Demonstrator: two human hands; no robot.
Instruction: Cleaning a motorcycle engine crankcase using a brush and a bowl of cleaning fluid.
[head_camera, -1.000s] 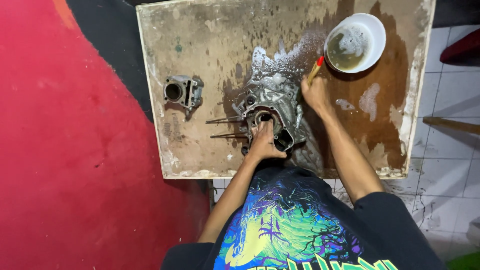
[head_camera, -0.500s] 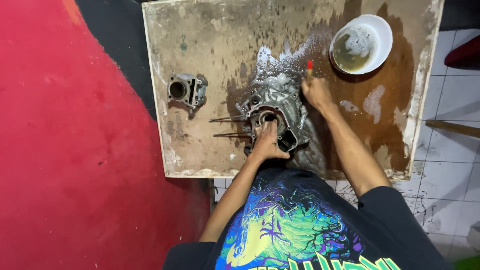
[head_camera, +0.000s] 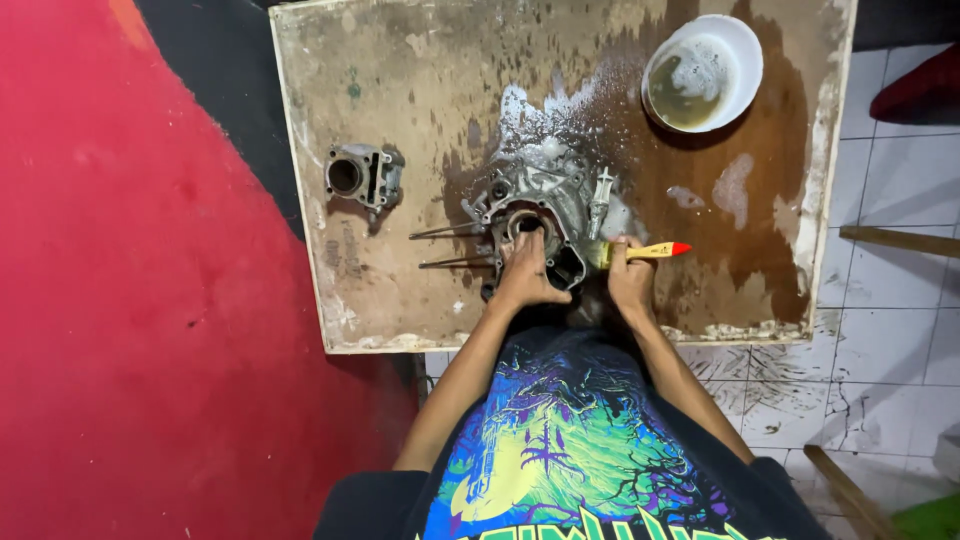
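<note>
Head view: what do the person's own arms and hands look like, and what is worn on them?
Both arms are bare from the short sleeves down. No gloves, watch or rings can be made out on the left hand or right hand. The T-shirt is black with a blue, green and yellow print.

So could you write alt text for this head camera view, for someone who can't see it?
Seen from above, a person steadies a grey metal engine casing with the left hand while the right hand holds a brush with a yellow and red handle against it. It sits on a wet, stained board, with a white bowl of murky liquid and a smaller metal cylinder part nearby.
</note>
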